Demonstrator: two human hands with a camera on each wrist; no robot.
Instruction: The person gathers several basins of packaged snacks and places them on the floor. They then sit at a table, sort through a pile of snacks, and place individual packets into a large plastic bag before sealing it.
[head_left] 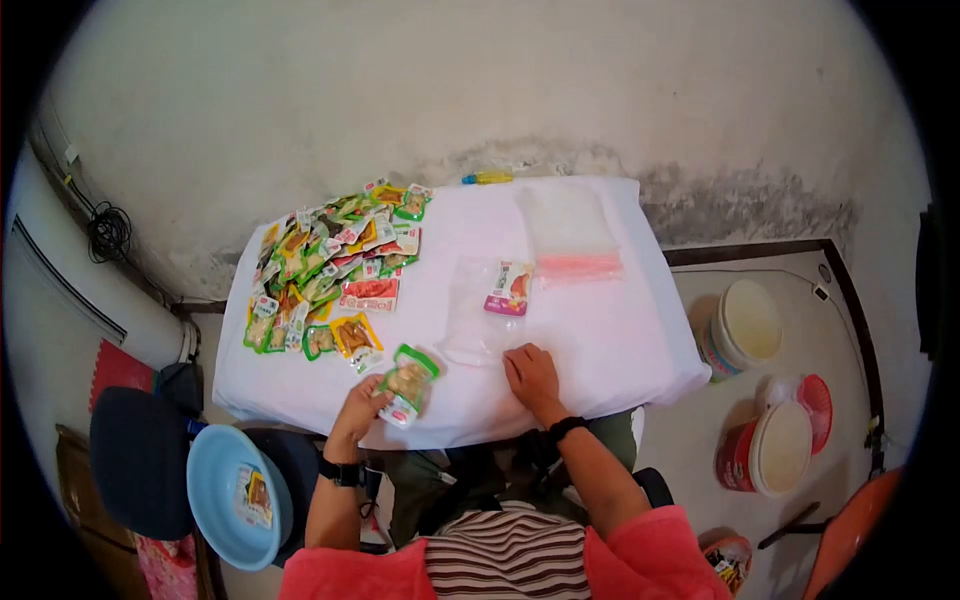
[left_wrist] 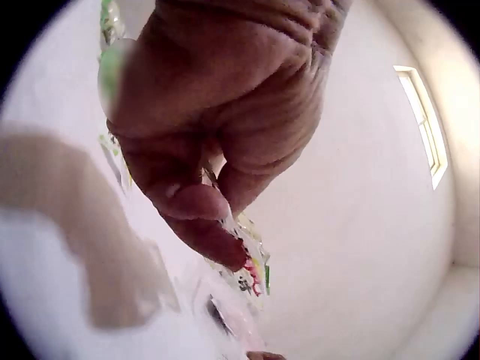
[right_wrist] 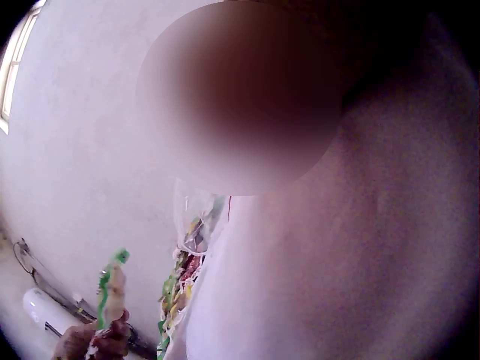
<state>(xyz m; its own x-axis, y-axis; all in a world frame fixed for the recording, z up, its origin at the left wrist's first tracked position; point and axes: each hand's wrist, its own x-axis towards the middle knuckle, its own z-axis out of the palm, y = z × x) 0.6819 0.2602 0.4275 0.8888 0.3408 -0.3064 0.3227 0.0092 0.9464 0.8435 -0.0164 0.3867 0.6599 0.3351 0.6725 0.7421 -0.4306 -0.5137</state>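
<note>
My left hand (head_left: pixel 362 408) pinches a green-edged clear packet (head_left: pixel 408 380) with pale food inside, raised near the table's front edge. The left wrist view shows the thumb and fingers of this hand (left_wrist: pixel 217 120) closed on the packet's edge (left_wrist: pixel 255 270). My right hand (head_left: pixel 533 378) rests palm down on the white cloth, fingertips beside the lower corner of a clear plastic bag (head_left: pixel 465 325). A red, white and purple packet (head_left: pixel 508 290) lies at that bag's upper right. In the right wrist view the right hand is blurred out; the held packet (right_wrist: pixel 112 292) shows at lower left.
Many mixed packets (head_left: pixel 330 260) are heaped on the table's left. A stack of clear bags (head_left: pixel 570 225) with pink edges lies at the back right, and a yellow-and-blue item (head_left: pixel 488 178) at the back edge. A blue basin (head_left: pixel 205 500) stands lower left; lidded buckets (head_left: pixel 780 450) stand right.
</note>
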